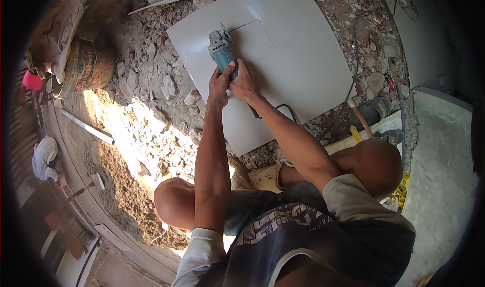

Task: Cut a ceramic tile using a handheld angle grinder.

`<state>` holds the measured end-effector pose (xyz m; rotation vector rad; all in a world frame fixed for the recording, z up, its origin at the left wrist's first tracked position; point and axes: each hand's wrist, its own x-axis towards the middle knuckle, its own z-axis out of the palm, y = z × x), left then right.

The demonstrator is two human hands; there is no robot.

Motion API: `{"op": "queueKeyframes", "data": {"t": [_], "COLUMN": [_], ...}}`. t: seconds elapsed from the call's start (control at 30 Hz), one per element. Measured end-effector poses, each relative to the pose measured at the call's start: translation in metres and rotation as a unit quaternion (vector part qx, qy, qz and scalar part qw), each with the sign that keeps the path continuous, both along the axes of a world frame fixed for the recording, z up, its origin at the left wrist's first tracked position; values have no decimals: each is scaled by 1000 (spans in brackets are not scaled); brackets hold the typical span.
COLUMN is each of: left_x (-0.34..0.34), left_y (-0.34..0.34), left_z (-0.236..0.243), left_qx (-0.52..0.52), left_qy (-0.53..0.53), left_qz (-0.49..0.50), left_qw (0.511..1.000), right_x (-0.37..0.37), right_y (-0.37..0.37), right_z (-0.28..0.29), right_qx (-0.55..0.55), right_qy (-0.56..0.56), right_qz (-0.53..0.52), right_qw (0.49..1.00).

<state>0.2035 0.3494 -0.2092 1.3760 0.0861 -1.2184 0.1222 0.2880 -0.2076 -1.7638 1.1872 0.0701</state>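
An angle grinder with a green-blue body and grey head is gripped between both my hands over a large pale tile. My left hand wraps the left side of its body. My right hand closes round the rear from the right. The grinder's disc stands on edge at the left end of a dark line on the tile, which bends at a corner and runs down to the right. I cannot tell whether the disc touches the tile. A black cord trails from the grinder.
Broken rubble surrounds the tile. A dirty bucket lies tilted at the left. Near my right knee are a wooden-handled tool and dark footwear. A trowel-like tool lies at lower left, and a concrete ledge runs along the right.
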Motion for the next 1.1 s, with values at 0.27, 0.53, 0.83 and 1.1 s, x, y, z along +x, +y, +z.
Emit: {"op": "queueKeyframes", "data": {"t": [0.27,0.53,0.83,1.1], "left_x": [2,1,2,1], "left_y": [2,3,7,7], "left_z": [-1,-3,1,3], "left_qx": [5,16,26,32], "left_qy": [13,20,24,27], "left_qz": [2,-13,-16,-15], "left_qw": [1000,1000,999,999], "right_x": [1,1,1,2], "right_y": [5,9,5,11], "right_z": [-2,-5,8,-2], "right_qx": [-23,-42,71,-26], "right_qy": [6,-4,19,24], "right_qz": [0,-18,-2,-6], "right_qw": [1000,999,997,999]}}
